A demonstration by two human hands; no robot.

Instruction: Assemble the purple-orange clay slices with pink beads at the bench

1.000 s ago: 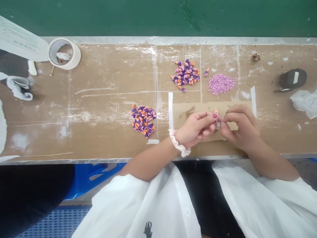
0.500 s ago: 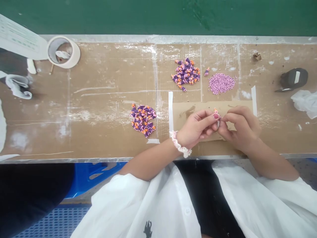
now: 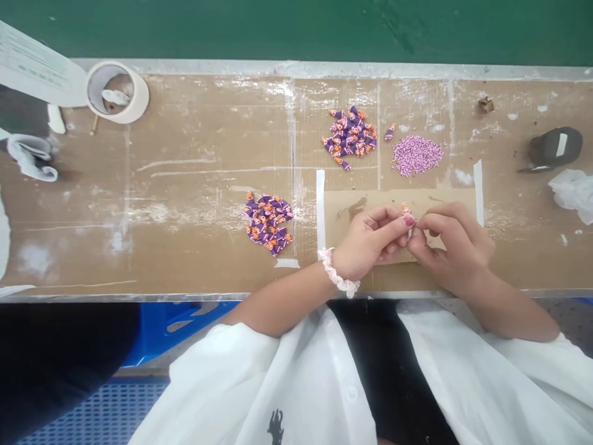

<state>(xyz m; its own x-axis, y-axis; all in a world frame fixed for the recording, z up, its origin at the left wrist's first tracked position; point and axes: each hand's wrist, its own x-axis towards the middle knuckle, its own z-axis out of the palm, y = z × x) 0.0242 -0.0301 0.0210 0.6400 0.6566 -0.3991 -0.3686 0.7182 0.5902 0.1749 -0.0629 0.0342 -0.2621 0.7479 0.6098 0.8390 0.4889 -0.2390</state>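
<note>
Tiny clay charm sits at the tip of my pinch, right over the tan card taped on the bench. It's so small, w/ pink & orange on top and a pale bit below. I'd guess it's very light and a bit soft, so it could slip or dent if I squeeze hard. Best to hold it by the sides w/ just the fingertips, not by the top bit.

L hand has thumb & first finger shut on it, no gap I can see. R hand comes in from the other side, and its fingertips press on the low part too. My fingers hide most of it, so I can't tell how it's put together.

Near me on the bench: a purple-orange pile to the left, a 2nd purple-orange pile up top, and a pink bead pile next to that. White tape strips edge the card. A scrunchie is on my L wrist.

vs. 1 sec ago, my hands look almost the same and the pinch is at the same spot over the card. Piles look unchanged. Only the whole view slid up a little, b/c my head moved.
</note>
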